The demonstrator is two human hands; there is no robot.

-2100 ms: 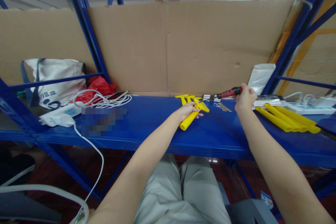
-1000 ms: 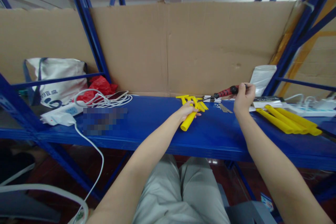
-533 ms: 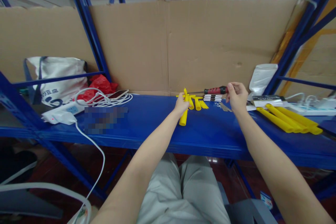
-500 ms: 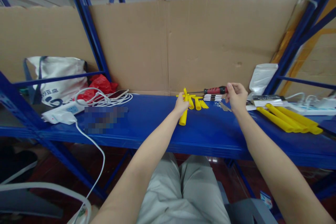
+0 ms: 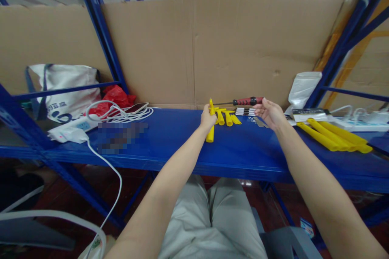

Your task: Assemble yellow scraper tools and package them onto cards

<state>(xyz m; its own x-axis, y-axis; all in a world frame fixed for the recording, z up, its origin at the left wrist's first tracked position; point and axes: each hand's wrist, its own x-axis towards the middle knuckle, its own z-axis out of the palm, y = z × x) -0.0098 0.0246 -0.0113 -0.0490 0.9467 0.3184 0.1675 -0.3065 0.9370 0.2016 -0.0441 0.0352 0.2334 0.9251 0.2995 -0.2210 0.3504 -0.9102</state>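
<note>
My left hand [image 5: 208,118] is closed around a yellow handle-shaped piece [image 5: 210,134], whose lower end points toward me. A red and black screwdriver [image 5: 245,101] lies level, its shaft tip at the top of that piece. At the far end of its handle, my right hand [image 5: 270,112] has its fingertips on the grip. Several more yellow pieces [image 5: 228,118] rest on the blue shelf just right of my left hand. Beneath the screwdriver are white and black sticks [image 5: 244,112], small white bits and flat grey metal pieces [image 5: 260,122].
Long yellow tubes [image 5: 331,137] and a white power strip [image 5: 361,126] lie at the right. To the left are a white bag [image 5: 71,85], a red plastic bag [image 5: 117,99], coiled white cable and another power strip [image 5: 75,128]. Cardboard [image 5: 231,48] stands behind.
The screwdriver has shifted slightly left and up. My left hand and its yellow piece moved a little left and up. My right hand has turned, with its fingers more spread.
</note>
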